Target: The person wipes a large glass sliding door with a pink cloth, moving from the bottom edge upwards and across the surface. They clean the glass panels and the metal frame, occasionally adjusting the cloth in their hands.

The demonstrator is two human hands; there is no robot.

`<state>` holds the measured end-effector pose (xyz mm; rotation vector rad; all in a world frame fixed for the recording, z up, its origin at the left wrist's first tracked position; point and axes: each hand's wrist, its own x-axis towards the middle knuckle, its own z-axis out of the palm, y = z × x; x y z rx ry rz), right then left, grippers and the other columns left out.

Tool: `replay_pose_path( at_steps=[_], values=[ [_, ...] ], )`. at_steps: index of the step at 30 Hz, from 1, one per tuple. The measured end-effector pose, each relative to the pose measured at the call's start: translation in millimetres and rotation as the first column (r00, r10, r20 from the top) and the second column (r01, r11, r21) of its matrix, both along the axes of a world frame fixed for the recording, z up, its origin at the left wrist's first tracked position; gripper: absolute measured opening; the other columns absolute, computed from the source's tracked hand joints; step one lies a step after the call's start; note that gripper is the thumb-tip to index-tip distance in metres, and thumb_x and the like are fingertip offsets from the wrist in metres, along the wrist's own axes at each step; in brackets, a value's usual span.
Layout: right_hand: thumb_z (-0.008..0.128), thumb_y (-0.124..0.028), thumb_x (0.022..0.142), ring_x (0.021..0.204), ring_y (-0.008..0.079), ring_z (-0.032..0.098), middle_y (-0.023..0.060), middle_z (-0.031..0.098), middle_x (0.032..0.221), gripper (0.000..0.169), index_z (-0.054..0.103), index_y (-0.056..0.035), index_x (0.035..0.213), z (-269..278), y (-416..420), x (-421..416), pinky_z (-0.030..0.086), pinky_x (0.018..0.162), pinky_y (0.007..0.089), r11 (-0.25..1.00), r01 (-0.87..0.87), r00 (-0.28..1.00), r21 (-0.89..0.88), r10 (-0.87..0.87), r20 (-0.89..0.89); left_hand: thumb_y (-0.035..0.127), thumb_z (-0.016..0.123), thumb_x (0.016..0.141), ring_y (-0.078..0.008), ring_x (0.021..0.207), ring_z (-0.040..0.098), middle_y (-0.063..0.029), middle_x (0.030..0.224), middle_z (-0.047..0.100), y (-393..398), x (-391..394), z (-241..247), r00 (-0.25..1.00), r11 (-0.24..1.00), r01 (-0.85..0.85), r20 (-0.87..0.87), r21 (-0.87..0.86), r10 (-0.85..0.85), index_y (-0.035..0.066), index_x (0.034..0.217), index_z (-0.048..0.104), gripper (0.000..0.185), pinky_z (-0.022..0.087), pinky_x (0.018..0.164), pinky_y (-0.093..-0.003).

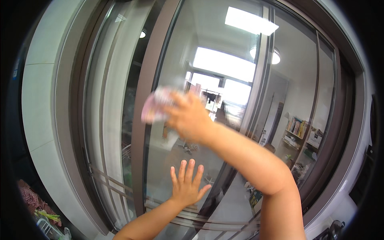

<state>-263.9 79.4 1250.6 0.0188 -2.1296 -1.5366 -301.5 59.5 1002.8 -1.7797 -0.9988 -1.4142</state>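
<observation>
My right hand (189,118) holds a pink and white cloth (156,105) against or close to the glass pane (180,159) of a sliding door, near the pane's left edge; hand and cloth are blurred. Below it, my left hand (187,186) is spread with its fingers apart and pointing up, at the lower part of the same pane, holding nothing. The brown door frame (144,90) runs upright just left of the cloth, which partly overlaps it.
A white tiled wall (39,102) borders the door on the left. At the lower left are a checked cloth (33,195), green stalks (48,215) and a white wire rack (48,229). Through the glass at right, a bookshelf (295,129) shows. Dark objects (333,231) lie at the lower right.
</observation>
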Motion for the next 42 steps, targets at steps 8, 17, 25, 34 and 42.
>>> replay_pose_path(
  at_steps=[8,17,25,34,42],
  values=[
    [0.064,-0.009,0.064,0.094,0.0297,0.062,0.0064,0.067,0.098,0.004,0.064,-0.0091,0.068,101.7,14.2,45.5,0.050,0.068,0.0404,0.932,0.335,0.913,0.141,-0.284,-0.294,0.062,0.058,0.084,-0.0420,0.145,0.010,-0.0209,0.156,0.017,17.5,-14.4,-9.3,0.996,0.997,-0.072,-0.059,0.020,0.073,0.011,0.151,0.025,0.091,0.003,0.110,-0.0652],
    [0.062,-0.019,0.089,0.101,0.0313,0.062,0.0067,0.070,0.109,0.026,0.070,-0.0218,0.113,99.6,-19.3,209.1,0.039,0.094,0.0443,0.841,0.491,0.532,0.229,-0.081,-0.843,0.060,0.052,0.087,-0.0424,0.144,0.017,-0.0215,0.154,0.024,24.9,2.5,-9.9,1.000,0.999,0.015,-0.010,0.035,-0.014,0.010,0.149,0.031,0.082,0.006,0.111,-0.0649],
    [0.062,-0.020,0.071,0.127,0.0302,0.048,0.0071,0.060,0.121,0.015,0.069,-0.0124,0.082,-231.7,-57.2,245.6,0.044,0.088,0.0469,0.952,0.168,0.961,-0.257,-0.216,-0.173,0.054,0.039,0.096,-0.0389,0.144,0.022,-0.0186,0.154,0.028,18.9,16.2,-9.2,0.997,0.996,-0.076,0.015,0.049,0.075,0.009,0.146,0.038,0.068,0.006,0.112,-0.0607],
    [0.067,-0.016,0.072,0.125,0.0311,0.050,0.0073,0.059,0.128,0.021,0.071,-0.0128,0.092,-205.0,-131.9,498.8,0.047,0.081,0.0460,0.922,0.305,0.816,-0.237,-0.381,-0.434,0.041,0.043,0.100,-0.0312,0.146,0.020,-0.0087,0.156,0.029,6.3,71.8,-4.3,0.932,0.960,-0.279,0.249,0.032,0.263,0.009,0.146,0.038,0.056,0.004,0.112,-0.0621],
    [0.061,-0.013,0.091,0.095,0.0261,0.053,0.0124,0.059,0.101,0.018,0.061,-0.0004,0.104,-154.4,-120.4,609.9,0.041,0.088,0.0351,0.853,-0.484,0.132,-0.193,-0.146,-0.980,0.062,0.050,0.089,-0.0429,0.145,0.012,-0.0221,0.157,0.018,-53.8,369.0,-21.6,0.999,1.000,-0.022,0.048,-0.005,0.022,0.013,0.151,0.030,0.081,0.006,0.108,-0.0664]
  ],
)
